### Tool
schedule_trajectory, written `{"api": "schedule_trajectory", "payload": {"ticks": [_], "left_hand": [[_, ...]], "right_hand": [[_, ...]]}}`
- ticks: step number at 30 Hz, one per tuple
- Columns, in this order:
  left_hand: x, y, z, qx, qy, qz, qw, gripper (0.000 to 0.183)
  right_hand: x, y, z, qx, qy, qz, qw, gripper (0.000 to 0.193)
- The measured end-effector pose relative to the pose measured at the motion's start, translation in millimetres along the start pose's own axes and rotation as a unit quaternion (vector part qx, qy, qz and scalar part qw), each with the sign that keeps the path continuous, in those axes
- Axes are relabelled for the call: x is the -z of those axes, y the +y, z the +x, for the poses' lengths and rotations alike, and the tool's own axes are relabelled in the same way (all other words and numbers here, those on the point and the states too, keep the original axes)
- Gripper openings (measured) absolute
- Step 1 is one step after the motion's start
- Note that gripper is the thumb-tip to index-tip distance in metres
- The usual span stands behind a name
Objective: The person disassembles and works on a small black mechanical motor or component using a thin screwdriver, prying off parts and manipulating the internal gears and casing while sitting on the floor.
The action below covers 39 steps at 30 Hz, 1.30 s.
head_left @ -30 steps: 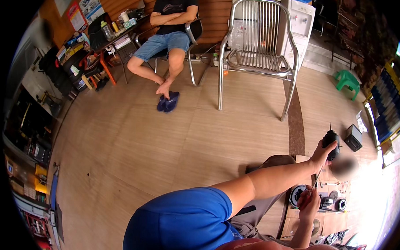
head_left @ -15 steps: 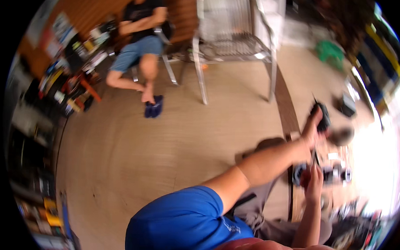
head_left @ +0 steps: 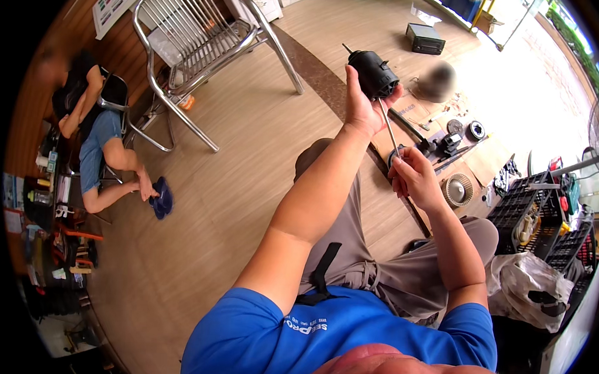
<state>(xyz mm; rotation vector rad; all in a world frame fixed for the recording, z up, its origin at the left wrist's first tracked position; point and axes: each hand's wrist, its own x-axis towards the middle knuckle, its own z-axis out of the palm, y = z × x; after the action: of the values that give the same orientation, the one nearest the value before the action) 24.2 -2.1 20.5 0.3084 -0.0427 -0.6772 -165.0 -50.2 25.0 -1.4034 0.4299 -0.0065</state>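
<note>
My left hand [head_left: 367,110] is raised ahead of me, its fingers and thumb round the lower end of a black cylindrical electric motor [head_left: 371,72]. A thin shaft sticks out of the motor's far end. My right hand [head_left: 415,178] is closed round a screwdriver [head_left: 389,129]; the handle is mostly hidden in my fingers. Its metal blade reaches up to the motor's near end, and the tip seems to touch or enter it. Beyond my right hand lies a ribbed round blower wheel [head_left: 458,190], with black parts [head_left: 449,145] beside it.
Cardboard [head_left: 490,161] lies under the loose parts. To the right stand black crates [head_left: 523,218] and a whitish plastic bag [head_left: 530,287]. A metal chair [head_left: 198,51] is ahead left; a person [head_left: 103,140] sits farther left. A dark box-shaped unit [head_left: 425,38] rests on the floor.
My view has swung to the right and steadied, so the chair and seated person appear farther left. Both hands still hold the motor and the screwdriver.
</note>
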Motion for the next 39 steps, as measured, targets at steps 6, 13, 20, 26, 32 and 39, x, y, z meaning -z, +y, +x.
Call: {"api": "schedule_trajectory", "payload": {"ticks": [6,13,20,26,32,39], "left_hand": [[-1.0,1.9,1.2,-0.008,-0.006,-0.016,1.0,0.071],[-1.6,5.5,0.5,-0.019,-0.015,-0.044,0.999,0.076],[-3.1,8.3,-1.7,-0.012,-0.034,-0.039,0.999,0.076],[-1.2,8.4,-1.9,-0.003,-0.035,-0.042,0.998,0.076],[-3.6,7.7,-4.5,0.005,-0.041,-0.067,0.997,0.076],[-0.6,13.1,-2.8,0.002,-0.059,-0.105,0.993,0.076]], "right_hand": [[-0.5,2.4,0.1,0.003,0.001,-0.005,1.0,0.023],[2.1,-1.2,-2.8,0.013,-0.017,-0.028,0.999,0.026],[7.4,-6.3,-2.9,0.0,-0.035,0.002,0.999,0.027],[11.0,-2.1,-1.4,-0.022,-0.049,0.065,0.996,0.028],[12.0,0.9,0.7,-0.04,-0.061,0.133,0.988,0.026],[9.7,-0.9,0.0,-0.042,-0.076,0.132,0.987,0.026]]}}
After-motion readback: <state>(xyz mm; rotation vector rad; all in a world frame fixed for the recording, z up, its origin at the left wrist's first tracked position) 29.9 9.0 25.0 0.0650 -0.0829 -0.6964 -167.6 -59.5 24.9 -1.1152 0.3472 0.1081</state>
